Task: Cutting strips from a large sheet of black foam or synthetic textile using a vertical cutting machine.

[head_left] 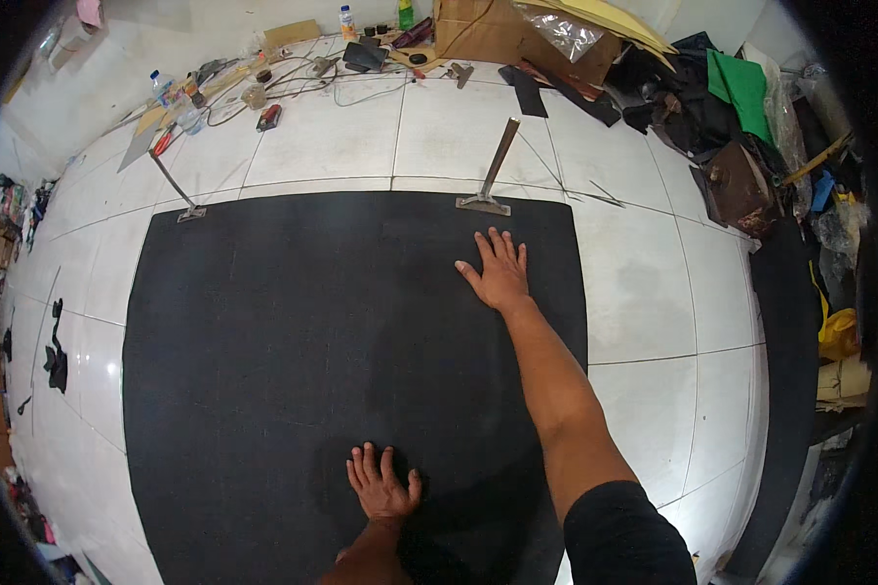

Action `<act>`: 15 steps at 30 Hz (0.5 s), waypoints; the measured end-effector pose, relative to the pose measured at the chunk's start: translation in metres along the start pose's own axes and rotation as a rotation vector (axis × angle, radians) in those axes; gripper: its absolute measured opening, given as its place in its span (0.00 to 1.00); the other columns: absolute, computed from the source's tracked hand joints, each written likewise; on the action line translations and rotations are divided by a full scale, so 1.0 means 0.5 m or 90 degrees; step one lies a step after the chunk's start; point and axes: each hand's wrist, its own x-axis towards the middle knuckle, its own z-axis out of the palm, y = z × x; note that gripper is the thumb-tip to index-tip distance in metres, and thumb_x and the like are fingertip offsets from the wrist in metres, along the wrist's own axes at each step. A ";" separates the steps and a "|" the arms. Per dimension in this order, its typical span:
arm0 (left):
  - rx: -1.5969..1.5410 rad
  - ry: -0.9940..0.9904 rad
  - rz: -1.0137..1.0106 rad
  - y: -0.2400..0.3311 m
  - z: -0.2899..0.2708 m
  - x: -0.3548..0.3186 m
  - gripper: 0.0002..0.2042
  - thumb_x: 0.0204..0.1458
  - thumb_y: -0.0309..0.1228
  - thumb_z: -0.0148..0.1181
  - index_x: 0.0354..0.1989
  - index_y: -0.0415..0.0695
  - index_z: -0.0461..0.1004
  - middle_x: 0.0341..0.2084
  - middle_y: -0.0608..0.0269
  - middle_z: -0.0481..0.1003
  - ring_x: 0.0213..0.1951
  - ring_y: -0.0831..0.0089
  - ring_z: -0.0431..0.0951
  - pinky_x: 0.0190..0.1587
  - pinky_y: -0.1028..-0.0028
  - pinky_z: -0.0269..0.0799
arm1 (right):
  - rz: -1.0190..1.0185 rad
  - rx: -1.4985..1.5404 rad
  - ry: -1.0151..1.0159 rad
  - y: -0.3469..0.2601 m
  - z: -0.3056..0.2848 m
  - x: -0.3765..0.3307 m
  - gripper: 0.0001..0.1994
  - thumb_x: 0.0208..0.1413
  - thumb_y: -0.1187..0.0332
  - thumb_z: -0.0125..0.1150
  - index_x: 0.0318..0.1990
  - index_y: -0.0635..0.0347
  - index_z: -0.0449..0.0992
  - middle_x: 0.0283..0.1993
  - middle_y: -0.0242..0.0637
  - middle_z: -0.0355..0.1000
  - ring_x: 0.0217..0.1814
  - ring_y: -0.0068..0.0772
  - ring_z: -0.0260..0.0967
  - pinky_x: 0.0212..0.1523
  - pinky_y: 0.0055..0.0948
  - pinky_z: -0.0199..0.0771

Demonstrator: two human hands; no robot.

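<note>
A large black sheet [293,322] lies flat on the tiled floor in front of me. My left hand [383,492] rests palm down on its near part, fingers spread. Farther off, my right hand [500,275] is laid flat near the sheet's far right corner, also with fingers apart. Just beyond the right fingertips, a T-shaped metal tool [485,204] with a long handle sits at the far edge. Its wide foot presses on the sheet and the handle points up. A second similar tool [192,213] stands on the far left corner. Neither hand holds anything.
White floor tiles [644,302] surround the sheet. Along the far wall lie cables, bottles and a red-and-black object [269,118]. A cardboard box [478,34] stands behind. Heaped scraps include a green piece [741,93] at far right. A black strip [785,361] runs down the right side.
</note>
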 end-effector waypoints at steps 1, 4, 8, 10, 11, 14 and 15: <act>0.005 0.012 0.008 -0.004 0.003 -0.002 0.31 0.52 0.47 0.56 0.61 0.42 0.66 0.65 0.40 0.57 0.72 0.42 0.48 0.72 0.42 0.37 | -0.001 -0.001 -0.001 -0.003 -0.006 -0.015 0.38 0.62 0.36 0.45 0.73 0.49 0.55 0.78 0.41 0.44 0.82 0.45 0.34 0.78 0.54 0.27; -0.010 0.045 0.008 -0.008 0.005 0.001 0.29 0.54 0.51 0.53 0.59 0.44 0.69 0.65 0.41 0.58 0.71 0.41 0.49 0.71 0.41 0.39 | -0.045 -0.079 -0.011 0.010 -0.026 -0.121 0.35 0.65 0.41 0.46 0.71 0.54 0.59 0.74 0.47 0.54 0.76 0.50 0.47 0.73 0.54 0.41; -0.004 0.072 0.007 -0.006 -0.003 -0.001 0.29 0.52 0.49 0.55 0.59 0.43 0.69 0.64 0.41 0.60 0.71 0.42 0.51 0.71 0.43 0.40 | -0.109 -0.101 -0.122 0.061 -0.087 -0.358 0.31 0.65 0.45 0.49 0.68 0.56 0.65 0.69 0.50 0.60 0.70 0.51 0.55 0.67 0.51 0.52; -0.003 0.068 0.016 -0.003 -0.013 0.000 0.29 0.51 0.48 0.56 0.59 0.42 0.69 0.64 0.41 0.60 0.71 0.43 0.51 0.72 0.44 0.41 | -0.139 -0.085 -0.151 0.116 -0.104 -0.493 0.29 0.64 0.47 0.53 0.65 0.57 0.67 0.67 0.51 0.61 0.69 0.53 0.57 0.67 0.52 0.53; 0.003 0.070 0.014 -0.003 -0.011 -0.002 0.29 0.51 0.47 0.56 0.59 0.42 0.69 0.64 0.41 0.60 0.71 0.42 0.51 0.72 0.44 0.41 | -0.159 -0.082 -0.141 0.149 -0.105 -0.560 0.29 0.63 0.48 0.54 0.64 0.58 0.69 0.67 0.51 0.62 0.68 0.53 0.57 0.67 0.52 0.53; 0.012 0.065 0.014 0.001 -0.015 -0.013 0.29 0.51 0.47 0.56 0.58 0.41 0.69 0.65 0.40 0.60 0.70 0.42 0.51 0.72 0.45 0.41 | -0.220 -0.114 -0.035 0.218 -0.103 -0.734 0.27 0.62 0.49 0.57 0.62 0.57 0.71 0.65 0.50 0.63 0.67 0.54 0.59 0.65 0.53 0.55; -0.003 0.088 0.024 -0.002 -0.016 -0.018 0.29 0.52 0.46 0.56 0.58 0.41 0.68 0.65 0.41 0.60 0.71 0.42 0.51 0.72 0.45 0.41 | -0.218 -0.112 -0.037 0.221 -0.096 -0.773 0.27 0.62 0.49 0.57 0.62 0.57 0.71 0.65 0.50 0.63 0.67 0.54 0.59 0.65 0.53 0.55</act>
